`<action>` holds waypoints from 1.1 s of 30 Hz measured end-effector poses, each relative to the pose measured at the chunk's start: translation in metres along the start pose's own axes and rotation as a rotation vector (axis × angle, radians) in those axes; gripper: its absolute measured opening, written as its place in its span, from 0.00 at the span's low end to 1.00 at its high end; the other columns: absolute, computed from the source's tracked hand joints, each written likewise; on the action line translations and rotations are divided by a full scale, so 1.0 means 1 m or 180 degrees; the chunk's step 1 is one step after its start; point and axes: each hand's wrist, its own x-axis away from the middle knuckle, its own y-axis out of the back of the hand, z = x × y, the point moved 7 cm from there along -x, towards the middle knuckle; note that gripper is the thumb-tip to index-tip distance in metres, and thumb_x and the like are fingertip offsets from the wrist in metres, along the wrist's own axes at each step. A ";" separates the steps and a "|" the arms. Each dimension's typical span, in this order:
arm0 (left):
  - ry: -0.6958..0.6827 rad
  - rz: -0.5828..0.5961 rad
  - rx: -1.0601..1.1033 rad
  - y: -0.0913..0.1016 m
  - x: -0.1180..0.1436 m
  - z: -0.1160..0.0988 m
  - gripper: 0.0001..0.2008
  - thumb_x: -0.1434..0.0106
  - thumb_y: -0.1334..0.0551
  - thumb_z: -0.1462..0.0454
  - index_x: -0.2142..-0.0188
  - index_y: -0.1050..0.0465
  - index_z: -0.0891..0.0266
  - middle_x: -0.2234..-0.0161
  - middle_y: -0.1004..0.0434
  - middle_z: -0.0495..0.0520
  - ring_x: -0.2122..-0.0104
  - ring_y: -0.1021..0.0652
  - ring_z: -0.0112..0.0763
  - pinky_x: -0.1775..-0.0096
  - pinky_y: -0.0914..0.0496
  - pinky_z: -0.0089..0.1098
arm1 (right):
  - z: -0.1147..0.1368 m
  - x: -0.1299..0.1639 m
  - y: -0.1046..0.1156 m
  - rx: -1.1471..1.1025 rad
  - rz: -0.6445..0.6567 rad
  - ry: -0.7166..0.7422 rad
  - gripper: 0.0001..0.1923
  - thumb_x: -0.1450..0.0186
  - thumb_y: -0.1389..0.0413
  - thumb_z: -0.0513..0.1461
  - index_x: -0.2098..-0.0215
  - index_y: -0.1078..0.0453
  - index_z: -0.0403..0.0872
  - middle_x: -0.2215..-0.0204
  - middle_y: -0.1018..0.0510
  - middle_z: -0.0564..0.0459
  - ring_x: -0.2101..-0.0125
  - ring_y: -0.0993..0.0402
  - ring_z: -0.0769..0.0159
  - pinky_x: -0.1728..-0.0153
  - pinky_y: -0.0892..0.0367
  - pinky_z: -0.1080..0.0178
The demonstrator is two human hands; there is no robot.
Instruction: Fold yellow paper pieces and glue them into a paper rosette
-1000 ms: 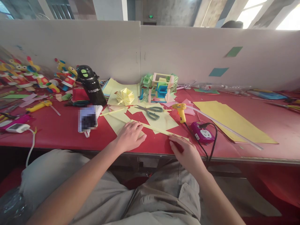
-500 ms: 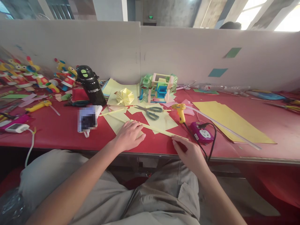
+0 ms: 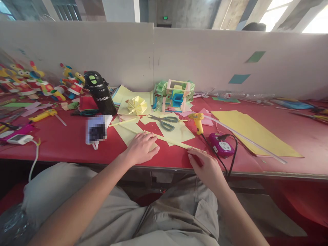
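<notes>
Two hands lie on the red bench [image 3: 64, 141] at its near edge, and we find little changed from half a second ago. Our left hand [image 3: 141, 147] still presses flat, fingers spread and released, on the near corner of a pale yellow paper sheet [image 3: 128, 131]; it has not shifted. Our right hand [image 3: 206, 165] rests palm down with its fingers loosely extended, fingertips [image 3: 191, 155] touching the near end of the long folded yellow paper strip [image 3: 169, 139]; it grasps nothing that we can see. Against the earlier frame this hand has slid very slightly toward the strip, while a second ago it sat a touch further left.

The strip runs diagonally across the bench from beside our left hand to our right fingertips, lying flat and unmoved. Just behind it are the green-handled scissors [image 3: 165, 121] on another yellow sheet. The yellow glue gun [image 3: 196, 120] stands near them, its black cord looping past the purple power socket [image 3: 220, 146], which sits just beside our right hand. Further back stand the folded paper cube model [image 3: 174, 95], the yellow paper flower [image 3: 136, 105] and the black bottle [image 3: 99, 92], all where they were. A large yellow sheet [image 3: 256, 131] lies to the right, well apart.
</notes>
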 end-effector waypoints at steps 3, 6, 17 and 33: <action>-0.0056 -0.0024 -0.0048 -0.001 0.000 -0.001 0.23 0.30 0.48 0.52 0.43 0.30 0.62 0.41 0.29 0.61 0.40 0.31 0.48 0.39 0.38 0.49 | -0.004 -0.001 0.001 -0.0169 0.0109 -0.0132 0.13 0.33 0.48 0.44 0.58 0.22 0.50 0.55 0.17 0.49 0.52 0.20 0.55 0.48 0.27 0.53; -0.0111 -0.0030 -0.0096 0.000 0.000 -0.001 0.24 0.30 0.48 0.52 0.43 0.31 0.64 0.42 0.29 0.63 0.40 0.31 0.48 0.38 0.38 0.48 | -0.007 -0.001 0.002 -0.0344 0.0182 -0.0230 0.14 0.33 0.47 0.44 0.58 0.22 0.50 0.55 0.16 0.50 0.53 0.20 0.55 0.48 0.27 0.54; -0.0025 -0.0066 -0.0278 -0.004 0.002 0.004 0.26 0.31 0.48 0.51 0.42 0.35 0.66 0.44 0.31 0.67 0.46 0.27 0.51 0.43 0.34 0.47 | -0.005 0.001 0.007 -0.0422 0.0080 -0.0265 0.12 0.34 0.46 0.43 0.59 0.21 0.51 0.57 0.16 0.50 0.54 0.19 0.55 0.52 0.24 0.56; -0.0028 -0.0104 -0.0214 -0.002 0.001 0.006 0.24 0.31 0.48 0.52 0.44 0.33 0.65 0.46 0.28 0.66 0.45 0.26 0.49 0.45 0.32 0.46 | -0.009 0.002 0.009 -0.0459 -0.0017 -0.0302 0.13 0.34 0.46 0.43 0.58 0.22 0.49 0.58 0.16 0.49 0.56 0.18 0.55 0.53 0.24 0.57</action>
